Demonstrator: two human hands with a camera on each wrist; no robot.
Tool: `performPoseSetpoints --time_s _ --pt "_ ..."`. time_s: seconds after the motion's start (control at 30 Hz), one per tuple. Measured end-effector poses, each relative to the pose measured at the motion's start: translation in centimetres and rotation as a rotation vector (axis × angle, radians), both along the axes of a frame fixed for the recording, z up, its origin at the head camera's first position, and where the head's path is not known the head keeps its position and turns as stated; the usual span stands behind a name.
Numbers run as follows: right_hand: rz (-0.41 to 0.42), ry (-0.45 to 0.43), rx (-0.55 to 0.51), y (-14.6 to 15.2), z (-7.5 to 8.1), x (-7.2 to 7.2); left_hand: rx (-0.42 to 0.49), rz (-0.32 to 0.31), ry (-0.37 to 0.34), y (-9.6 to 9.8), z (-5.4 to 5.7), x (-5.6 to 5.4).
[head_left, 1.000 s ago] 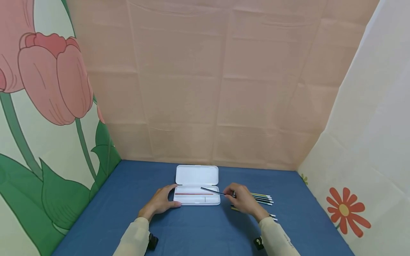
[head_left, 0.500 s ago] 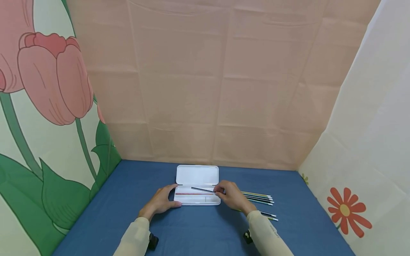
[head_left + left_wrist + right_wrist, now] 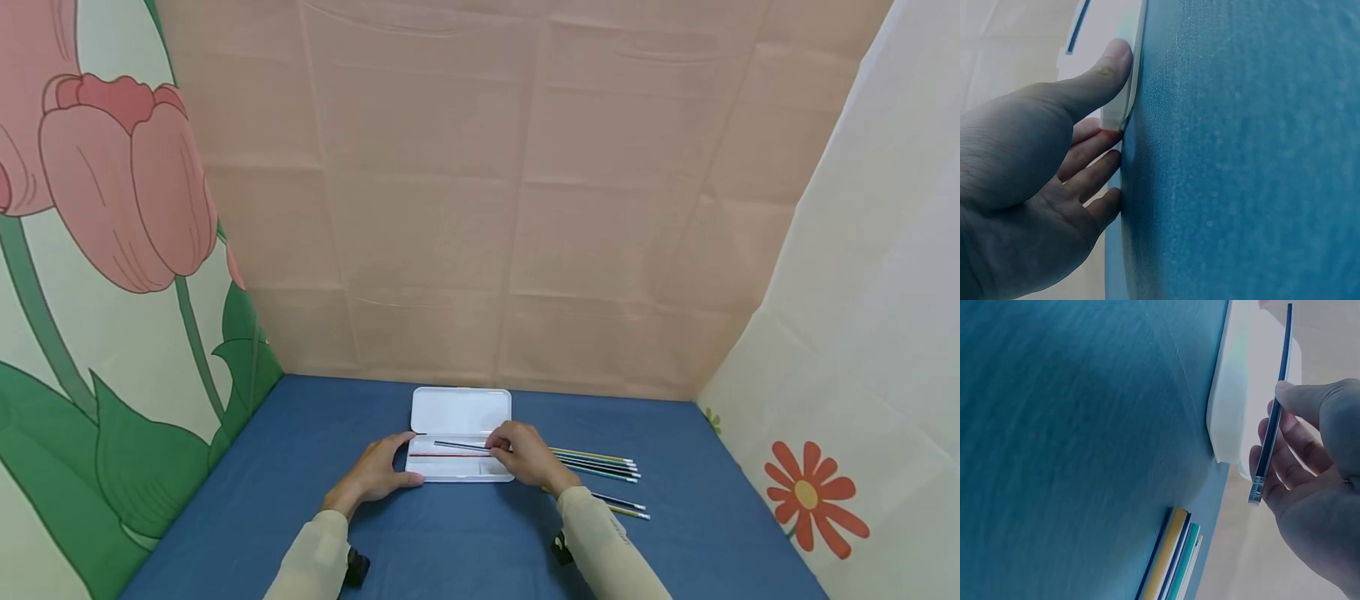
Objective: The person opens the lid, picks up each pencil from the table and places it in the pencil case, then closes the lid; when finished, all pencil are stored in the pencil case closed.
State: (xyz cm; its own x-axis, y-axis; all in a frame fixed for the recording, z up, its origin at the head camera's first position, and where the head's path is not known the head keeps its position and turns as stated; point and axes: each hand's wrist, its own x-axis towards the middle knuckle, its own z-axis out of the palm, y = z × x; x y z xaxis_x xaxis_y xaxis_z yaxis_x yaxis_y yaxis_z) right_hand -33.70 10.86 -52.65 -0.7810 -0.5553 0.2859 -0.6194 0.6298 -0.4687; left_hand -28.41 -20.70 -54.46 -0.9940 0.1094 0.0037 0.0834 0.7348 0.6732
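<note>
A white pencil case [image 3: 461, 411] lies with its lid up on the blue table; a thin red pencil [image 3: 450, 456] lies lengthwise inside. My left hand [image 3: 378, 467] holds the case's left end, thumb at the front edge and fingers at the back; the left wrist view shows the thumb [image 3: 1113, 62] on the case's rim. Between thumb and fingers my right hand [image 3: 527, 456] pinches a dark blue pencil [image 3: 1277, 406] with an eraser end. That pencil is above the case's back part, pointing left. The right hand covers the case's right end.
Several pencils [image 3: 600, 465] lie side by side to the right of the case. Nearer the front, a few more pencils [image 3: 621, 506] are partly covered by the right forearm. A beige cloth [image 3: 487, 208] hangs behind the table, with printed cloths on both sides.
My right hand has moved left with the dark blue pencil, from the case's right side to over it. My left hand has stayed on the case.
</note>
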Motion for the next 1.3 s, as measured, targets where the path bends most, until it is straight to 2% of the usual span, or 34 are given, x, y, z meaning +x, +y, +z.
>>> performPoseSetpoints --time_s 0.37,0.7,1.1,1.3 --pt "0.041 -0.014 0.004 -1.6 0.0 -1.0 0.008 -0.002 0.005 -0.1 0.3 0.1" --pt "0.018 -0.072 0.033 -3.2 0.3 -1.2 0.003 0.0 0.001 -0.1 0.4 0.2" --pt "0.011 -0.079 0.056 -4.6 -0.7 -1.8 0.002 0.001 -0.003 0.0 0.4 0.2" --pt "0.005 -0.077 0.075 -4.9 -0.8 -1.9 0.005 0.006 -0.014 0.0 0.3 0.2"
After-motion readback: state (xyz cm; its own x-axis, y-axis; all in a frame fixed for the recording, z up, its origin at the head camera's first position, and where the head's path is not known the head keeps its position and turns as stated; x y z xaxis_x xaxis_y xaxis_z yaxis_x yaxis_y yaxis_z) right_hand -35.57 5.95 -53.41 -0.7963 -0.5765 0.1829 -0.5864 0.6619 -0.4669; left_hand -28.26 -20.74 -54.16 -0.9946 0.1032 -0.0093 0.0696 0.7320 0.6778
